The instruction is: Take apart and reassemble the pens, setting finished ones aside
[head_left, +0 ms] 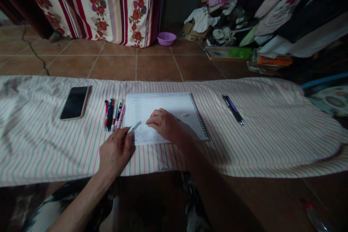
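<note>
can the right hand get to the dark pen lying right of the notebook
Probably yes. The right hand rests on the notebook, seemingly empty, and only bare striped cloth lies between the notebook and the dark pen.

Matt striped cloth (244, 145), paper notebook (163, 105) w/ wire spiral, glossy phone (74, 102).

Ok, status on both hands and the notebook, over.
Left hand gripping a pale pen. Right hand resting on the notebook. Row of pens beside its left edge, nothing blocking.
</note>
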`<state>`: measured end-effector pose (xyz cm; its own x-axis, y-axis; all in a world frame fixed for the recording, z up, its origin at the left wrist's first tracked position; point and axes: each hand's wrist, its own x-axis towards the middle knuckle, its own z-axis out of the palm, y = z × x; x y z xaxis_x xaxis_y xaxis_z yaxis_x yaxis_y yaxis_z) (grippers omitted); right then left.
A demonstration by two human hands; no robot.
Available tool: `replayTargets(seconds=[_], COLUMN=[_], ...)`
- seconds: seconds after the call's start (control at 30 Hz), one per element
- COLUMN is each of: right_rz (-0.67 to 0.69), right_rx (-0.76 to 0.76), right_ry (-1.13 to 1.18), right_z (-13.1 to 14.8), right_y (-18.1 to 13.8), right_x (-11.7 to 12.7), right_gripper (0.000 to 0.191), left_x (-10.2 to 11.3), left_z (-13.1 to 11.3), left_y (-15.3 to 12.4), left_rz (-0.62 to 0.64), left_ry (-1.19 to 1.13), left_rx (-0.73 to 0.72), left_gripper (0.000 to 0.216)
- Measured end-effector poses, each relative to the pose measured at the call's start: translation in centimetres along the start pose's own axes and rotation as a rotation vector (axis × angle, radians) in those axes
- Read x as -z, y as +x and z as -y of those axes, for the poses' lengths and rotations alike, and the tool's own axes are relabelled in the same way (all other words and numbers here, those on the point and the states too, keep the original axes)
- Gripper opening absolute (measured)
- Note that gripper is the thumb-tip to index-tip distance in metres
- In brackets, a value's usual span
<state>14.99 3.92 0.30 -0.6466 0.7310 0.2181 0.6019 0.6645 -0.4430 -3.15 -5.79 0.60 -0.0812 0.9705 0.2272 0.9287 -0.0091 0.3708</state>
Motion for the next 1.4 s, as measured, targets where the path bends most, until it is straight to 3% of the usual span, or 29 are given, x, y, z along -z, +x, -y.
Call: replayTargets(seconds=[0.63,1.07,1.4], right_rz=[-0.040,-0.196,-0.159], right_rx=[-0.004,-0.020,-0.034], right_ry=[0.002,0.423,0.767], right_z=[0.4,1.0,1.1], right_y=[0.5,0.3,0.1], right_x=[0.0,1.2,1.9], right_gripper=[0.010,0.009,0.013], left_x=[-0.3,-0.3,-0.1], left_z=[0.1,-0.1,-0.2], left_y=[0.1,0.1,0.1], left_rz=[-0.037,-0.088,-0.152], left_ry=[0.025,-0.072,-0.157], left_rx=[-0.031,-0.040,-0.102], left_gripper=[0.028,0.027,0.024])
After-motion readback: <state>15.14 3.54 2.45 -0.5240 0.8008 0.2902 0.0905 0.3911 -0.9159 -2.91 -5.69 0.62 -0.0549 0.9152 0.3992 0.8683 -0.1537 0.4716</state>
